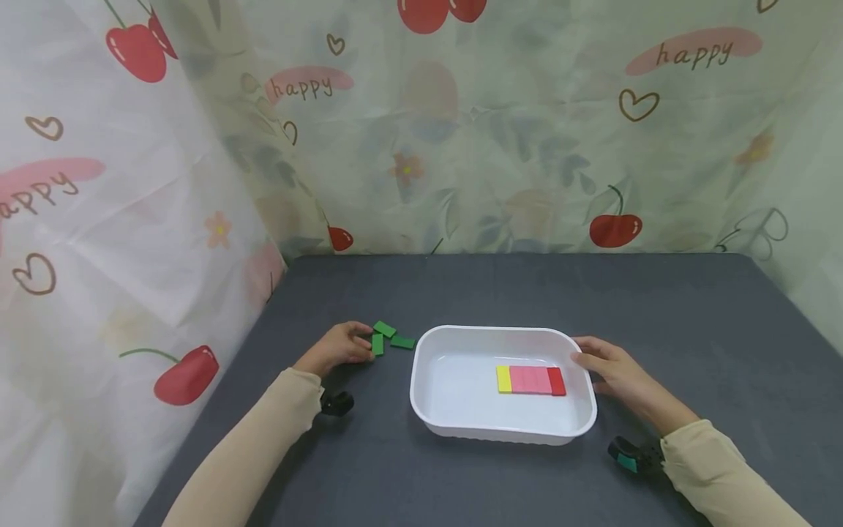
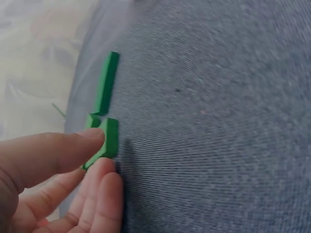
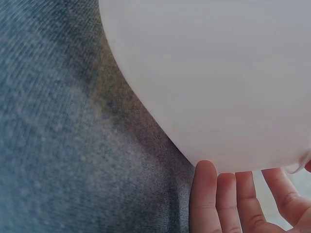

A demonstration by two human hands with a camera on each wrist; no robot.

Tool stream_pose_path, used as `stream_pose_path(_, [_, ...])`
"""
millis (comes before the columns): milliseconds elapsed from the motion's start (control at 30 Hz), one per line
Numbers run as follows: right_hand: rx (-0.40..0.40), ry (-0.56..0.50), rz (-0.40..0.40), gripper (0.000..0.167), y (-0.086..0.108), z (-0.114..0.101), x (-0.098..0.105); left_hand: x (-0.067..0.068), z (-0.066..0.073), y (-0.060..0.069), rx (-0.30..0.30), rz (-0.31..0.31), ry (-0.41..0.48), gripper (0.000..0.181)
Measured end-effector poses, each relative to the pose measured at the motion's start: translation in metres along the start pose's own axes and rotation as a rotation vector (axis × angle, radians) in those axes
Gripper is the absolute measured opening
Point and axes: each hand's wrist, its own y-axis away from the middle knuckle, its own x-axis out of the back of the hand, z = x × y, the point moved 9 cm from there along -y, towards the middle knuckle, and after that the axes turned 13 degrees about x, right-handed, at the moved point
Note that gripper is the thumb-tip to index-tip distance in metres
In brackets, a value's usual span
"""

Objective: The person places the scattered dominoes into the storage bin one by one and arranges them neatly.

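The left hand point(image 1: 339, 345) pinches a green block point(image 1: 377, 345) between thumb and fingers; in the left wrist view the thumb of the left hand point(image 2: 63, 179) lies on one side of the green block point(image 2: 112, 137). Two other green blocks point(image 1: 385, 329) point(image 1: 402, 342) lie beside it on the dark cloth. At the right end of the white tray point(image 1: 437, 419), the right hand point(image 1: 619, 373) holds the rim, thumb on top. Seen from the right wrist, the fingers of the right hand point(image 3: 243, 206) press against the tray's outer wall point(image 3: 209, 87).
Inside the tray, a yellow block point(image 1: 503, 380), pink blocks point(image 1: 530, 380) and a red block point(image 1: 556, 381) lie side by side in a row. The dark cloth point(image 1: 500, 293) covers the table, with a patterned curtain point(image 1: 474, 146) behind and at both sides.
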Motion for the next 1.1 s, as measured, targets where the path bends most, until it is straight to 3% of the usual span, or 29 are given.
stream_pose_path(267, [-0.001,-0.007,0.004,0.057,-0.001,0.000,0.000,0.002,0.006,0.001,-0.069,0.104,-0.085,0.055])
stream_pose_path(667, [0.001,-0.011,-0.003,0.057,0.001,0.000,-0.001,0.007,0.017,0.011,-0.079,0.132,-0.151,0.047])
stream_pose_path(900, [0.004,-0.005,0.001,0.058,0.001,-0.001,-0.001,0.012,0.047,0.037,-0.137,0.098,-0.049,0.047])
stream_pose_path(1100, [-0.003,-0.008,0.004,0.058,0.001,0.000,-0.001,-0.001,0.086,0.067,-0.229,0.008,0.047,0.050])
